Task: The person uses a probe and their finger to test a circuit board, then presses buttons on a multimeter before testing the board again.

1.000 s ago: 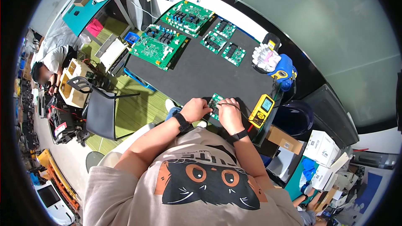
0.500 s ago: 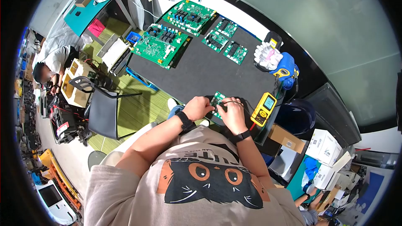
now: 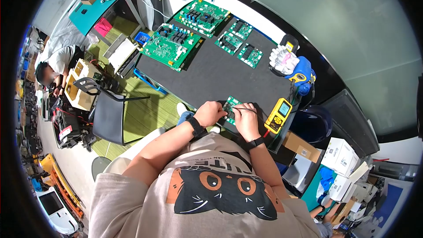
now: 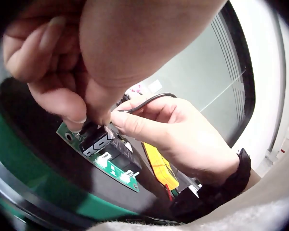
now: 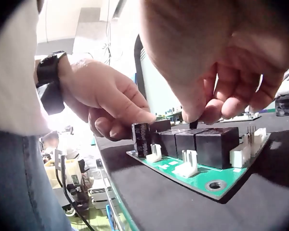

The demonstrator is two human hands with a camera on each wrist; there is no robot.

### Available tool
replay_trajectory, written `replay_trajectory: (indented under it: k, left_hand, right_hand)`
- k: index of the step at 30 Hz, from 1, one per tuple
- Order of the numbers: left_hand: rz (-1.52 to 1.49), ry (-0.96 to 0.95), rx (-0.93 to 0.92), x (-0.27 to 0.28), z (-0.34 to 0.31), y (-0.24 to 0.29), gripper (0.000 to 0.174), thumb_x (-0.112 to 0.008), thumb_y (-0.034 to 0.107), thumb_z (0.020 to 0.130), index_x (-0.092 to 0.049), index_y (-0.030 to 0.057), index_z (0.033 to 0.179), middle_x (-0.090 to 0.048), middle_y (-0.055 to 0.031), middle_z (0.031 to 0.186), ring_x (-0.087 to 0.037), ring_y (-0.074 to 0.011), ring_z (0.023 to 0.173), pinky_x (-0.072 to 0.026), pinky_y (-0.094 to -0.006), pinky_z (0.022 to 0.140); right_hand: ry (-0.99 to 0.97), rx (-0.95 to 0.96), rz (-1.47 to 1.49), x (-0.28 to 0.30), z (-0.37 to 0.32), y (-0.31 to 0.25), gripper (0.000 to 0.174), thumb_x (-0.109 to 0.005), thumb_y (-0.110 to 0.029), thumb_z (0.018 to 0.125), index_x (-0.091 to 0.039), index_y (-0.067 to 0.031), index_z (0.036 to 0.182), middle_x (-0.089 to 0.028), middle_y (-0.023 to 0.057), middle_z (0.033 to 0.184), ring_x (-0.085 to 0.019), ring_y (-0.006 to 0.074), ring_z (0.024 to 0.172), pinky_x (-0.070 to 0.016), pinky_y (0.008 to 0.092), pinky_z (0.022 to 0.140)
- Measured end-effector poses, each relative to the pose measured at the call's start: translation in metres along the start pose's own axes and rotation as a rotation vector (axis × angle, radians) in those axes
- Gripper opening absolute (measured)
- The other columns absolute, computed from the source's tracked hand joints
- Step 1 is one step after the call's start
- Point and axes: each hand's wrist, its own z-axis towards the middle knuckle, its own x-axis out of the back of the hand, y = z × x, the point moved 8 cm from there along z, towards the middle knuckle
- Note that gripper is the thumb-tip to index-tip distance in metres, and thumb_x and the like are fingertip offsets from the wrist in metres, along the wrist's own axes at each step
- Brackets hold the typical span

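Observation:
A small green circuit board (image 3: 231,121) with black block components and white connectors lies at the table's near edge. My left hand (image 3: 209,113) grips its left side, the thumb beside a black cylindrical capacitor (image 5: 141,139) and the other fingers curled; part of that grip is hidden. My right hand (image 3: 246,121) is over the board and pinches a thin black lead (image 4: 151,99) between thumb and fingers. Its dark tip (image 5: 193,124) points down at the black blocks (image 5: 216,147). A yellow handheld meter (image 3: 278,116) with a lit display lies right of my right hand.
Two large green boards (image 3: 172,46) stand at the table's far left, with several smaller boards (image 3: 250,56) beside them. White gloves (image 3: 283,60) and a blue device (image 3: 300,74) occupy the right edge. A chair (image 3: 108,119) and a seated person (image 3: 55,68) are to the left.
My right thumb and fingers spread apart half a second ago and are together again now over the board. My left hand keeps its place at the board. The view has shifted slightly.

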Motion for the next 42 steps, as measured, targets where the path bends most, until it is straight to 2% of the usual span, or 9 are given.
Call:
replay_trajectory:
  k: [7,9,12,15,17,30,34,40,42]
  left_hand:
    - [-0.001,0.009,-0.015,-0.001,0.0,-0.001,0.027,-0.072,0.026,0.081,-0.068,-0.0002,0.076,-0.067,-0.0205,0.075,-0.066,-0.0382,0.075,-0.052,-0.0448,0.069]
    - [-0.007,0.05,-0.083,-0.001,0.0,0.0,0.029,-0.073,0.027,0.082,-0.067,-0.0016,0.077,-0.065,-0.0215,0.071,-0.065,-0.0377,0.067,-0.0506,-0.0426,0.062]
    - [-0.007,0.044,-0.08,0.0,0.0,0.001,0.029,-0.073,0.026,0.082,-0.067,-0.0016,0.077,-0.064,-0.0217,0.071,-0.065,-0.0378,0.067,-0.0506,-0.0427,0.061]
    - [0.002,0.004,-0.008,0.0,0.0,0.0,0.027,-0.073,0.026,0.081,-0.068,0.0004,0.076,-0.067,-0.0203,0.075,-0.066,-0.0379,0.075,-0.0521,-0.0445,0.069]
    - [0.003,0.004,-0.013,-0.002,0.001,-0.002,0.027,-0.073,0.026,0.081,-0.068,0.0005,0.077,-0.067,-0.0203,0.075,-0.066,-0.038,0.075,-0.0521,-0.0445,0.07]
    - [0.046,0.005,-0.046,0.002,0.001,0.006,0.027,-0.07,0.027,0.081,-0.069,-0.0001,0.077,-0.065,-0.0213,0.074,-0.065,-0.0382,0.073,-0.0515,-0.0442,0.067]
    - [0.043,-0.006,-0.068,0.0,0.003,0.002,0.029,-0.072,0.027,0.082,-0.068,-0.0011,0.077,-0.064,-0.0194,0.067,-0.064,-0.0345,0.063,-0.0491,-0.0406,0.059]
    - [0.076,-0.009,-0.065,-0.001,0.004,0.001,0.029,-0.072,0.027,0.082,-0.069,-0.0011,0.078,-0.065,-0.0177,0.067,-0.065,-0.0328,0.063,-0.0492,-0.04,0.059]
    - [0.035,-0.027,-0.031,-0.001,0.004,0.001,0.029,-0.072,0.028,0.081,-0.069,-0.001,0.077,-0.064,-0.0215,0.071,-0.064,-0.0385,0.07,-0.0507,-0.0435,0.064]
  right_hand:
    - [0.028,0.048,0.025,-0.003,-0.002,0.0,0.007,-0.061,-0.009,0.085,-0.066,-0.0034,0.086,-0.064,0.0122,0.086,-0.059,0.0324,0.087,-0.0457,0.0421,0.08]
    - [0.031,0.057,0.023,-0.002,-0.001,0.0,0.007,-0.061,-0.008,0.085,-0.066,-0.0034,0.086,-0.064,0.0123,0.086,-0.059,0.0324,0.087,-0.0457,0.0421,0.08]
    - [0.026,0.062,0.037,-0.003,-0.001,0.001,0.007,-0.061,-0.008,0.084,-0.065,-0.0035,0.086,-0.064,0.0123,0.086,-0.059,0.0324,0.087,-0.0457,0.0422,0.08]
    - [0.009,0.065,0.033,-0.005,0.0,0.001,0.006,-0.061,-0.008,0.084,-0.065,-0.0036,0.086,-0.064,0.0125,0.086,-0.058,0.0324,0.087,-0.0456,0.0423,0.08]
    - [0.004,0.07,0.01,-0.003,0.001,-0.002,0.007,-0.061,-0.009,0.084,-0.065,-0.0035,0.086,-0.064,0.0127,0.086,-0.058,0.0324,0.087,-0.0456,0.0423,0.08]
    - [-0.029,-0.006,-0.111,-0.004,0.005,-0.008,0.015,-0.069,-0.019,0.08,-0.068,-0.0043,0.081,-0.066,0.0099,0.09,-0.061,0.0293,0.09,-0.0461,0.0417,0.081]
    - [-0.022,-0.044,-0.072,-0.003,0.004,-0.006,0.019,-0.069,-0.02,0.081,-0.069,-0.0041,0.091,-0.065,0.0122,0.091,-0.06,0.03,0.093,-0.0451,0.0421,0.085]
    - [-0.022,-0.092,-0.063,-0.006,0.002,0.0,0.016,-0.068,-0.021,0.082,-0.069,-0.006,0.087,-0.064,0.0111,0.088,-0.06,0.0296,0.09,-0.0448,0.0421,0.082]
    - [0.033,-0.068,-0.105,-0.001,0.002,-0.001,0.014,-0.069,-0.02,0.081,-0.068,-0.006,0.083,-0.065,0.0097,0.085,-0.061,0.0292,0.087,-0.0457,0.0403,0.08]
